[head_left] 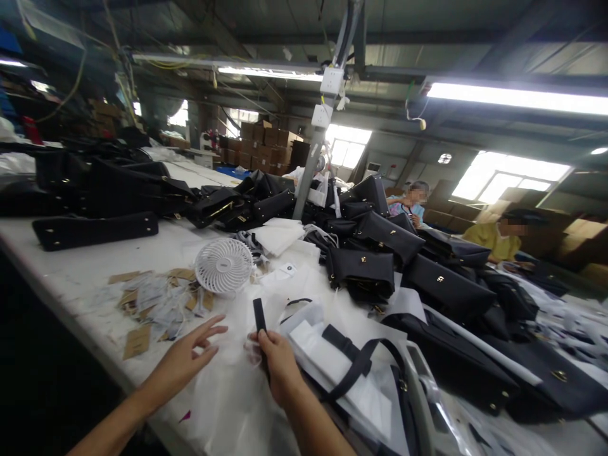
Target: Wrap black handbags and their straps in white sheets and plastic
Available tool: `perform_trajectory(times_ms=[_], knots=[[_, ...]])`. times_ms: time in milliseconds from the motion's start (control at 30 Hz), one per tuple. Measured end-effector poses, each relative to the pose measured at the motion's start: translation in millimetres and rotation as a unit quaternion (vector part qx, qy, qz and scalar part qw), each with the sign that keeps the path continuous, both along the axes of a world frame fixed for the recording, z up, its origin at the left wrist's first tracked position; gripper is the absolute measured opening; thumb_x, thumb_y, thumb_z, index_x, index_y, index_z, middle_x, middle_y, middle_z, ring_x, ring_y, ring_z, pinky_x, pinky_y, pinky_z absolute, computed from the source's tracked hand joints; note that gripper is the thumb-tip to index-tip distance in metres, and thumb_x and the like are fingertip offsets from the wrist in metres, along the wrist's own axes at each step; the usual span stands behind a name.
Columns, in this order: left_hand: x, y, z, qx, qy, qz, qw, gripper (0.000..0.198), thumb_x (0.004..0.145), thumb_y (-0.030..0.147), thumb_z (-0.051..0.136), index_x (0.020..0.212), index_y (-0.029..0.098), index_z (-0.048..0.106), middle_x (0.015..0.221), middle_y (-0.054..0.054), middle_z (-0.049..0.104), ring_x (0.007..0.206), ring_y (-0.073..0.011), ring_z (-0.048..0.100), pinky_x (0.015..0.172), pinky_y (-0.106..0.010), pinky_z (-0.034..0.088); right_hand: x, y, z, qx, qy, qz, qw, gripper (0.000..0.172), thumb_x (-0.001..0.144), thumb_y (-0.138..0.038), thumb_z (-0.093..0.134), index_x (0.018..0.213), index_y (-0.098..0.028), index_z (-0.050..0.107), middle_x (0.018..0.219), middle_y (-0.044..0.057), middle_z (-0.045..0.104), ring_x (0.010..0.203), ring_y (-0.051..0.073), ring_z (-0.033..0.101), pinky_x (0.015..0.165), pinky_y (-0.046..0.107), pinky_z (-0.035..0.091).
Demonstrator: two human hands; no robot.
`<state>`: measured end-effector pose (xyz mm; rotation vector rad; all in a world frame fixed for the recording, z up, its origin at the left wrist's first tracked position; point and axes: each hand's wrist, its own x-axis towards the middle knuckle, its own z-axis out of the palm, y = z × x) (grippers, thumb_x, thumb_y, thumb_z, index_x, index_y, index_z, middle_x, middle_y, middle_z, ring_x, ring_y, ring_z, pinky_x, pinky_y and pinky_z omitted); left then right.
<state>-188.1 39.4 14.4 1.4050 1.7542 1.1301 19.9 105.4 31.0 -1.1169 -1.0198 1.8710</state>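
My right hand [278, 364] is closed around a short black strap [259, 315] that sticks up from its fingers. It rests on white wrapping paper [228, 392] spread over the white table [71, 272]. My left hand [187, 358] hovers open just left of it, fingers stretched toward the strap. A black bag with straps [365, 361], partly wrapped in white paper, lies right of my right hand.
A small white fan [223, 265] lies ahead beside scattered brown tags [137, 339]. Black handbags [380, 253] pile across the table's middle and right. A grey pole [311, 158] rises from the table. Two people [498, 237] sit at the far right.
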Motion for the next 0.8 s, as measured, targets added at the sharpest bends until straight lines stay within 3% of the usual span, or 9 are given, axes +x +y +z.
perform_trajectory(times_ms=[100,267,400,567,700,800], knots=[[10,-23,-12.0,-0.015,-0.038,0.006,0.999,0.076,0.072,0.047,0.069,0.142,0.025,0.049,0.133,-0.011,0.066,0.075,-0.0184,0.058,0.058,-0.027,0.05,-3,0,-6.4,-0.04,0.001,0.004,0.999,0.04,0.075,-0.052,0.077,0.088,-0.015,0.07,0.067,0.0,0.061,0.054,0.009,0.053,0.05,0.019,0.039],[12,-41,-38.1,-0.039,-0.108,0.04,0.993,0.099,0.068,0.049,0.072,0.153,0.017,0.031,0.135,-0.018,0.062,0.067,-0.0159,0.06,0.064,-0.031,0.054,2,-3,-14.6,-0.086,-0.029,0.04,0.995,0.026,0.085,-0.04,0.071,0.086,-0.015,0.067,0.068,0.0,0.06,0.057,0.01,0.056,0.055,0.021,0.048],[10,-42,-41.1,-0.04,-0.139,0.028,0.989,0.096,0.071,0.044,0.073,0.154,0.02,0.031,0.136,-0.016,0.062,0.07,-0.0161,0.061,0.067,-0.03,0.054,3,-1,-16.1,-0.092,-0.072,0.102,0.988,0.021,0.086,-0.034,0.071,0.084,-0.013,0.069,0.058,-0.004,0.052,0.047,0.008,0.047,0.05,0.02,0.046],[6,-40,-32.6,-0.031,-0.159,0.002,0.987,0.097,0.071,0.04,0.074,0.154,0.016,0.03,0.147,-0.021,0.053,0.101,-0.0236,0.066,0.089,-0.034,0.051,2,-4,-13.9,-0.055,-0.1,0.187,0.976,0.021,0.086,-0.031,0.071,0.082,-0.01,0.071,0.058,-0.004,0.055,0.043,0.006,0.045,0.043,0.018,0.036],[3,-40,-31.5,-0.032,-0.176,-0.001,0.984,0.097,0.07,0.036,0.074,0.154,0.014,0.03,0.148,-0.025,0.051,0.132,-0.031,0.054,0.103,-0.039,0.044,0,-6,-13.9,-0.017,-0.115,0.211,0.971,0.029,0.083,-0.039,0.074,0.083,-0.01,0.071,0.059,-0.004,0.056,0.045,0.006,0.047,0.046,0.019,0.035],[2,-40,-30.0,-0.036,-0.19,-0.001,0.981,0.098,0.067,0.032,0.076,0.153,0.015,0.034,0.145,-0.025,0.055,0.14,-0.0313,0.047,0.106,-0.04,0.042,-3,-2,-14.7,0.0,-0.13,0.203,0.97,0.033,0.083,-0.044,0.073,0.086,-0.012,0.07,0.057,-0.006,0.052,0.045,0.006,0.047,0.046,0.019,0.034]])
